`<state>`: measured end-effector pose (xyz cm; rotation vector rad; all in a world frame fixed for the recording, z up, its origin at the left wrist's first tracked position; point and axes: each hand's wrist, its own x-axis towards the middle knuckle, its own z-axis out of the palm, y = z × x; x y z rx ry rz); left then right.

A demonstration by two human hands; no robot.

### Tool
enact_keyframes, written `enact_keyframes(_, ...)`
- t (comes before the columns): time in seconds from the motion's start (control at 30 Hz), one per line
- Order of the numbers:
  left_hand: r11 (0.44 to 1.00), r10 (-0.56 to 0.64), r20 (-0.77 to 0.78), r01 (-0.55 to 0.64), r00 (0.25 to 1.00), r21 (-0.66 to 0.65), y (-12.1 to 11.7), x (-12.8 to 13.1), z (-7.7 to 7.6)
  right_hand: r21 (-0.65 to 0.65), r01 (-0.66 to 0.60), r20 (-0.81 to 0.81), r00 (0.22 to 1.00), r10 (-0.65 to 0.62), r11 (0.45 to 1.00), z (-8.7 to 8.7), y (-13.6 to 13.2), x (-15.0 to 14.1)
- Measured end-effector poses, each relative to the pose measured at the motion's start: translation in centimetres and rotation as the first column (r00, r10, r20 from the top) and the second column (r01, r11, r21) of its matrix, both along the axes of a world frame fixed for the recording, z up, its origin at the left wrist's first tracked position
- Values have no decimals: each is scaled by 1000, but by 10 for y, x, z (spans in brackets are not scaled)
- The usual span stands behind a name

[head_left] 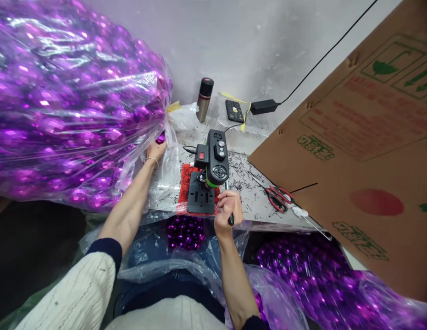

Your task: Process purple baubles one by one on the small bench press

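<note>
My left hand is at the mouth of a large clear plastic bag full of shiny purple faceted balls. Its fingers close around one purple ball, partly covered by the hand and the plastic. My right hand is wrapped around a black-handled rod. The rod's thin shaft rises beside a black machine with two round vents and a red switch; whether it is joined to the machine I cannot tell. Below the machine is a black slotted plate over a red mat.
Red-handled scissors lie by a big cardboard box on the right. Behind stand a thermos, a dark phone-like slab and a power adapter. Black scraps litter the table. More purple balls sit in plastic below.
</note>
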<state>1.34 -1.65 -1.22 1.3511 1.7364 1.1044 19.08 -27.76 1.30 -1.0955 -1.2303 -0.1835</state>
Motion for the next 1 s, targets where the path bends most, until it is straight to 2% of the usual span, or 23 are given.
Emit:
enact_keyframes(0.1, 998, 31, 174, -22, 984, -53, -29, -2, 6, 3, -13, -19, 1000, 13, 1000, 0, 0, 0)
enact_keyframes(0.23, 988, -100, 438, 142, 894, -64, -99, -6, 11, 3, -25, -19, 1000, 25, 1000, 0, 0, 0)
enact_keyframes(0.33, 953, -152, 641, 283, 752, -106, -151, -7, 2, -5, -16, -8, 1000, 16, 1000, -1, 0, 1)
enact_keyframes(0.37, 936, -131, 733, 327, 668, -131, -163, -6, -3, -4, -15, -7, 1000, 15, 1000, -1, 0, 1)
enact_keyframes(0.43, 911, -61, 845, 377, 531, -170, -182, -4, -14, 2, -20, -12, 1000, 20, 1000, -2, 0, 2)
enact_keyframes(0.5, 899, -11, 883, 391, 469, -196, -192, 1, -23, 1, -24, -20, 1000, 24, 1000, -2, 0, 2)
enact_keyframes(0.57, 899, -11, 880, 391, 475, -200, -198, 8, -29, -6, -15, -19, 1000, 15, 1000, -1, 0, 1)
enact_keyframes(0.7, 916, -26, 846, 352, 532, -193, -203, 23, -36, -10, 20, -2, 1000, -20, 1000, 1, 0, 0)
enact_keyframes(0.87, 940, 3, 828, 280, 561, -193, -203, 36, -42, -2, -6, -5, 1000, 6, 1000, 2, 0, 1)
enact_keyframes(0.93, 950, -27, 796, 264, 605, -168, -202, 40, -45, -17, -3, -14, 1000, 3, 1000, 2, -1, 1)
enact_keyframes(1.0, 959, -108, 736, 266, 668, -101, -201, 44, -48, -41, 7, -38, 999, -9, 999, 4, -1, 1)
